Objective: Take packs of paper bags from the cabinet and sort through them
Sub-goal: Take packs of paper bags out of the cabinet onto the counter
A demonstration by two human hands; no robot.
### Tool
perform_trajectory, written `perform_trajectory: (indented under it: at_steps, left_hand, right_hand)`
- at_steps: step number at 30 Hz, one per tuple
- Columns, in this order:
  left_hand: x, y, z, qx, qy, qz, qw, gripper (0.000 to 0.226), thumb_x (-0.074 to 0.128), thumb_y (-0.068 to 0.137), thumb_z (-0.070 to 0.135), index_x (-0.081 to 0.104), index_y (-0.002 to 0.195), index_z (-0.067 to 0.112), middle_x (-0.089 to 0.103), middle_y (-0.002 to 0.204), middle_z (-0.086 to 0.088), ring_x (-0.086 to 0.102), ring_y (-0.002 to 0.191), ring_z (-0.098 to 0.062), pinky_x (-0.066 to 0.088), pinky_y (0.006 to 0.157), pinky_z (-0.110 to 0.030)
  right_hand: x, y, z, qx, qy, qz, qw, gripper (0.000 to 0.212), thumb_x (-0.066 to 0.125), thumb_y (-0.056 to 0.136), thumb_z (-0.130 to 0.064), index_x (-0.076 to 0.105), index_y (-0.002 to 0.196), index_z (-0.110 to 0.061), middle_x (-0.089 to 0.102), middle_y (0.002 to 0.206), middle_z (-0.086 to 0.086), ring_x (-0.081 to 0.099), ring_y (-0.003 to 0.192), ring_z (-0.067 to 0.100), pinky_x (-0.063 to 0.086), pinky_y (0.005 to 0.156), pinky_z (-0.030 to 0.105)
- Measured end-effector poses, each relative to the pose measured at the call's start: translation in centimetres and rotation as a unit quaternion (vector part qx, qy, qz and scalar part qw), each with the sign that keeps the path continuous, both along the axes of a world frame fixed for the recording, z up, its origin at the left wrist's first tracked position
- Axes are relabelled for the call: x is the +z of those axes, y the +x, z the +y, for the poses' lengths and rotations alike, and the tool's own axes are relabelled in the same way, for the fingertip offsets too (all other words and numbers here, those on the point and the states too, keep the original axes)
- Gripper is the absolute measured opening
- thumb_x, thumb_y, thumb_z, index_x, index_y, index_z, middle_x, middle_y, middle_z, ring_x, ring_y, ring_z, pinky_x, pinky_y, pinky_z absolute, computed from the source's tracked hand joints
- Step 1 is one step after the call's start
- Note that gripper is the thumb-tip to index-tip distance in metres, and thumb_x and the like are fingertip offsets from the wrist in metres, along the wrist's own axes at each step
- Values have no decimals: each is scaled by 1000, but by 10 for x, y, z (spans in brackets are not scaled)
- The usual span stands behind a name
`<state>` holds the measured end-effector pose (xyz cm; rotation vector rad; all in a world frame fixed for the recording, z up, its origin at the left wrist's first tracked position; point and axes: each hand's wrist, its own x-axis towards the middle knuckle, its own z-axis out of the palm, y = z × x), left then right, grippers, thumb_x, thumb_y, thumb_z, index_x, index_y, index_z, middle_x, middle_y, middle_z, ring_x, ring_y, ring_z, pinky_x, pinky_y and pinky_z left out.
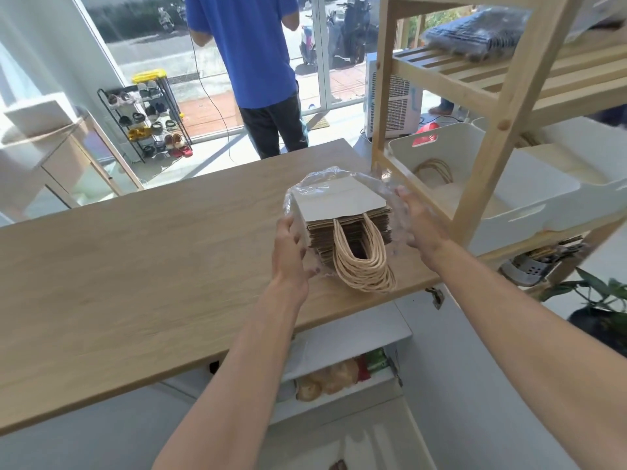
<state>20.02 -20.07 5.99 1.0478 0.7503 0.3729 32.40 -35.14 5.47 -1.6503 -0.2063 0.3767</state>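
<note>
Near frame centre, at the wooden counter (pixel 135 266) edge: left hand (pixel 288 249) and right hand (pixel 417 222) clamped on plastic-wrapped pack of kraft paper bags (pixel 346 228), wrap seemingly loose, so liable to slip off.

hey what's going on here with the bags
A person is holding a pack of brown paper bags between both hands, left hand and right hand pressed to its sides. The pack rests on the wooden counter, near its front edge, in loose clear plastic wrap, its twisted paper handles facing the camera. To the right, a wooden shelf unit holds white bins; one has more handled bags inside. Another person in a blue shirt stands beyond the counter, facing away.
</note>
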Motion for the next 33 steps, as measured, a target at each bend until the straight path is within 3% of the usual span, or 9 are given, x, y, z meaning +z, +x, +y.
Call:
perform_trajectory:
  at_steps: [3, 5, 7, 10, 14, 18, 27, 31, 33]
  left_hand:
    - [6, -17, -13, -1, 3, -25, 1000, 27, 43, 87, 52, 60, 103, 38, 59, 105, 12, 54, 101, -12, 43, 77, -44]
    - [6, -29, -22, 3, 10, -33, 999, 19, 42, 88, 50, 57, 96, 41, 57, 101, 14, 52, 93, -8, 41, 80, -46]
    - [4, -43, -30, 7, 10, -29, 999, 31, 42, 89, 51, 55, 115, 39, 55, 112, 8, 51, 102, -14, 39, 89, -53]
    - [-4, -60, -39, 14, 1, -13, 1000, 55, 43, 88, 52, 43, 139, 31, 48, 134, -2, 42, 127, -23, 33, 99, -59]
    - [-21, -83, -47, 18, 7, -2, 1000, 50, 40, 91, 50, 52, 134, 26, 54, 136, -4, 47, 126, -21, 33, 100, -46]
    - [-51, -106, -48, 29, 11, 28, 999, 47, 35, 95, 47, 61, 124, 20, 62, 126, -2, 53, 120, -20, 33, 104, -42]
    - [-137, -171, -12, 140, 48, 91, 985, 25, 47, 95, 26, 71, 100, 19, 71, 108, 0, 63, 105, -14, 46, 84, -27]
    - [-184, -174, 27, 188, 88, 100, 973, 29, 45, 97, 21, 66, 114, 13, 65, 124, -7, 57, 116, -20, 41, 104, -36]
    - [-205, -174, 46, 204, 102, 96, 969, 32, 46, 95, 20, 63, 120, 9, 64, 125, -8, 57, 116, -20, 44, 99, -34]
  right_hand:
    - [1, -11, -14, -31, -4, -10, 999, 41, 43, 68, -74, 60, 98, -52, 56, 117, -6, 53, 109, 21, 42, 95, 46]
    - [0, -18, -23, -40, 9, -20, 999, 58, 43, 65, -74, 59, 115, -50, 56, 104, -9, 54, 93, 16, 44, 82, 37]
    - [-3, -28, -32, -45, 10, -12, 999, 73, 44, 68, -72, 45, 135, -42, 57, 111, -4, 56, 95, 18, 44, 79, 36]
    - [-14, -47, -41, -56, 12, 11, 998, 60, 38, 78, -66, 47, 129, -35, 53, 124, 10, 54, 112, 37, 49, 76, 46]
    - [-41, -75, -52, -67, 24, 49, 996, 30, 35, 93, -52, 48, 113, -34, 54, 123, 19, 56, 108, 34, 46, 86, 50]
    - [-83, -100, -56, -55, 10, 100, 993, 28, 33, 97, -49, 42, 119, -33, 52, 125, 7, 53, 107, 25, 40, 85, 43]
    - [-168, -137, -2, 17, -44, 136, 990, 39, 31, 100, -43, 42, 130, -21, 52, 124, 6, 53, 107, 22, 41, 89, 42]
    - [-211, -134, 31, 35, -44, 115, 992, 31, 32, 99, -43, 43, 120, -25, 54, 123, 7, 53, 106, 22, 41, 94, 43]
    - [-232, -129, 45, 52, -41, 102, 993, 36, 31, 97, -45, 44, 123, -25, 53, 126, 7, 51, 110, 22, 37, 102, 47]
